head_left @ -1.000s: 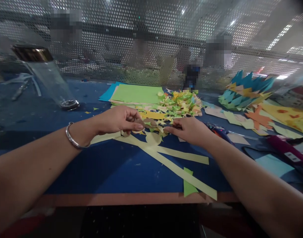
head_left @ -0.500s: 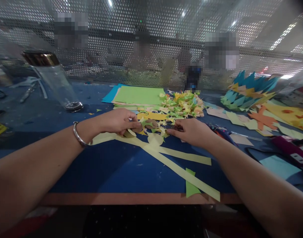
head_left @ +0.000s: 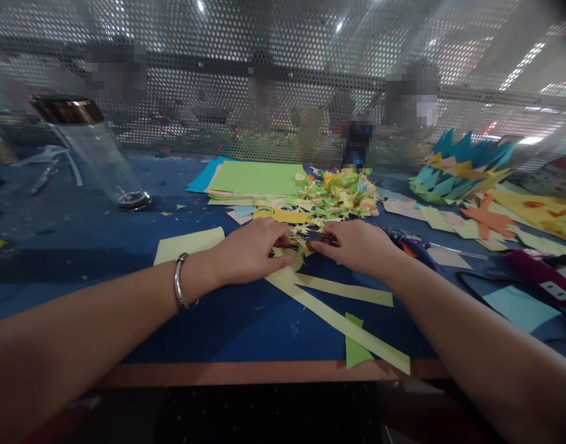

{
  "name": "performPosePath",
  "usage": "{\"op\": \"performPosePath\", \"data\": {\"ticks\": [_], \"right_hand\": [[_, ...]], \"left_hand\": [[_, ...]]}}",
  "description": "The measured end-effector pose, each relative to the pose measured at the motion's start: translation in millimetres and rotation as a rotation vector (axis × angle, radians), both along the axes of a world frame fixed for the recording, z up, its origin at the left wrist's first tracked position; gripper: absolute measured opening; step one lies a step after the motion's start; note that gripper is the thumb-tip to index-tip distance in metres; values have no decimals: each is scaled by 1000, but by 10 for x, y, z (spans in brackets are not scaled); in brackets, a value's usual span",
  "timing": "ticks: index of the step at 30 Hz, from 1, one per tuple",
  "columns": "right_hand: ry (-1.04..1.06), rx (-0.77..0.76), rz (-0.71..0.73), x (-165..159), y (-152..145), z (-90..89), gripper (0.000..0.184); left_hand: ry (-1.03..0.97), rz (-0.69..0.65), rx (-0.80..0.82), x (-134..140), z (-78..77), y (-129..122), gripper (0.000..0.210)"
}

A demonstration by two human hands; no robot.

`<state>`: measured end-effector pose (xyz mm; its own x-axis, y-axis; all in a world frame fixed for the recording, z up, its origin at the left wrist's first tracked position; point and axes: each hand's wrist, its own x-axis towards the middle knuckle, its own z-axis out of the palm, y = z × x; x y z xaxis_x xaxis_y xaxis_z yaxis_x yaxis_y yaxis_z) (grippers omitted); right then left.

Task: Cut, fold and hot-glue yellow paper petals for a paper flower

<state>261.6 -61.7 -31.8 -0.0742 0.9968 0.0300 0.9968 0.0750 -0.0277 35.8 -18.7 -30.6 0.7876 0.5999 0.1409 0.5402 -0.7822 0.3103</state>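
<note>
My left hand point(head_left: 250, 251), with a silver bangle on the wrist, lies knuckles up on a pale yellow paper cutout point(head_left: 311, 290) whose long strips fan out over the blue table point(head_left: 218, 320). Its fingertips curl down and pinch the cutout's round middle. Just to the right, my right hand point(head_left: 357, 243) is closed around a dark thin tool point(head_left: 316, 236) that looks like scissors, its tip pointing left toward my left fingers. A heap of small green, yellow and orange paper scraps point(head_left: 338, 194) lies just behind both hands.
Green and blue paper sheets point(head_left: 255, 177) lie stacked behind the scraps. A clear bottle with a gold cap point(head_left: 93, 151) leans at far left. A blue-and-yellow spiky paper craft point(head_left: 454, 169), orange cutouts point(head_left: 484, 219) and a magenta tool point(head_left: 537, 271) sit on the right. A perforated metal screen point(head_left: 283, 74) closes the back.
My left hand has dropped from holding a small brown piece above the table and slid right onto the yellow cutout's middle. A yellow sheet it had covered now shows. The right hand barely moved.
</note>
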Motion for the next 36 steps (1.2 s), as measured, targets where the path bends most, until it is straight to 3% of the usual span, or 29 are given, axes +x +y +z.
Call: {"op": "performPosePath", "data": {"ticks": [9,16,20,22,27,33,36], "right_hand": [[-15,11,-11,-6,7,4,44],[-31,27,-18,38,0,9,45],[-20,31,11,26,-35,32,41],[-19,27,15,7,-59,46,41],[-91,81,-24,-52,-133,92,40],[-149,241,-31,-111,-214,126,36],[-110,291,0,-119,-234,121,33]], "left_hand": [[20,53,-198,75,141,74,11],[-300,174,-24,70,182,119,17],[-449,232,-122,-8,179,166,20],[-369,224,-151,-69,192,184,22],[57,90,-215,-199,263,148,28],[153,36,-95,-157,231,90,33],[147,37,-120,-128,158,126,30]]}}
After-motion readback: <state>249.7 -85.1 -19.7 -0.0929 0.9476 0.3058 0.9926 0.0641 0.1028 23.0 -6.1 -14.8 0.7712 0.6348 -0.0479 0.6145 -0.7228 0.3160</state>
